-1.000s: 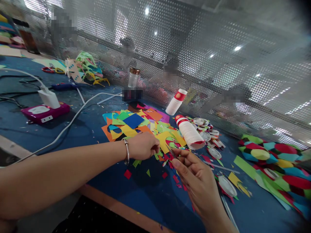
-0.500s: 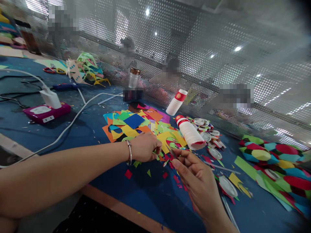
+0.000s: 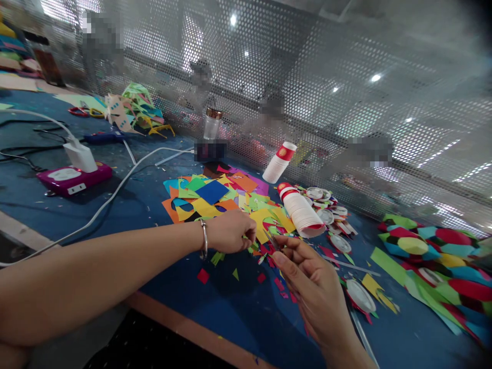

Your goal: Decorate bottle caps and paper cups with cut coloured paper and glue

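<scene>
One broad blue table (image 3: 230, 318) bears one heap of multicoloured cut paper (image 3: 211, 191). At the heap's six o'clock, the left hand (image 3: 232, 231) curls its fingers, anything held hidden. Toward twelve o'clock from the right hand (image 3: 313, 279) are two stacks of white-and-red paper cups (image 3: 300, 210), one upright, one lying. The right fingers pinch one slim pointed metal tool (image 3: 273, 240), aimed toward eleven o'clock.

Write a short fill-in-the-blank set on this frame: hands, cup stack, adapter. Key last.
1. The hand holding the small metal tool is the person's ____ one.
2. Near the left hand lie coloured scraps made of ____.
3. The cup stack nearer the hands lies on its ____.
4. The adapter on the magenta power strip is ____ in colour.

Missing words: right; paper; side; white.
</scene>
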Tool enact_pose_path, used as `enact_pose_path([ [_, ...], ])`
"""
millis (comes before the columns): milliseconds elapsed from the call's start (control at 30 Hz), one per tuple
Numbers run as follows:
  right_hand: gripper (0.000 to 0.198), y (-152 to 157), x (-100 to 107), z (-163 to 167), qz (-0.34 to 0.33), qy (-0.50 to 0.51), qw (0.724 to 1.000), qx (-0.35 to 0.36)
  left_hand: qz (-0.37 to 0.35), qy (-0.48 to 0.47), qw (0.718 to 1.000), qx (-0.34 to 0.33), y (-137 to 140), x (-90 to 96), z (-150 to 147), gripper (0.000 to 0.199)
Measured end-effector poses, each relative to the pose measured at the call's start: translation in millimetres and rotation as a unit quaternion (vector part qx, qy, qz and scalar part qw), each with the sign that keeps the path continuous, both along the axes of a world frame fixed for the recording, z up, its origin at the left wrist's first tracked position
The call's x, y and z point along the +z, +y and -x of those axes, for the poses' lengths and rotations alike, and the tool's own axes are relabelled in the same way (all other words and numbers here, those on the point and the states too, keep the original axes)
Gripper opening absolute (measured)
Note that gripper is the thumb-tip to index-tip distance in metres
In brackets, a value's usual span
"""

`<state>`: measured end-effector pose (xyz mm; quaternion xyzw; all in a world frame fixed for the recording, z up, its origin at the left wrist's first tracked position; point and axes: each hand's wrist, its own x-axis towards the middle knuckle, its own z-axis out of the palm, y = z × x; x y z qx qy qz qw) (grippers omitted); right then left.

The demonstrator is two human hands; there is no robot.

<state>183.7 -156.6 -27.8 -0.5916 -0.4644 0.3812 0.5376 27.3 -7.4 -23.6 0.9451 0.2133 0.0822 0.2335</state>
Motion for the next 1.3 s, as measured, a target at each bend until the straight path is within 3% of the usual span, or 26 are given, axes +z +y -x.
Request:
enact_pose_path([
  [233, 0.035, 0.3, 0.8, 0.1, -0.003, 0.013, 1.0, -0.001, 0.151, -0.074, 0.984, 0.054, 10.9, 3.1, 8.4, 0.007],
  [400, 0.036, 1.4, -0.6, -1.3, 0.002, 0.017, 1.0, 0.003, 0.318, -0.172, 0.93, 0.06, 15.3, -2.1, 7.6, 0.021],
  [467, 0.036, 2.3, -1.4, -1.5, 0.007, 0.015, 1.0, 0.004, 0.341, -0.206, 0.915, 0.064, 16.6, -3.2, 8.5, 0.026],
  [733, 0.041, 5.5, -3.6, -2.8, 0.022, -0.029, 0.999, -0.001, 0.203, -0.246, 0.948, 0.01, 11.3, 9.5, 20.0, 0.024],
  [967, 0.041, 4.9, -5.3, -3.2, 0.043, -0.031, 0.998, 0.019, 0.108, -0.209, 0.971, -0.032, 2.1, 18.4, 26.4, 0.028],
  [1300, 0.036, 2.5, -5.4, -3.0, 0.041, -0.063, 0.997, 0.028, 0.027, -0.202, 0.977, -0.057, -2.4, 20.8, 28.6, 0.024],
])
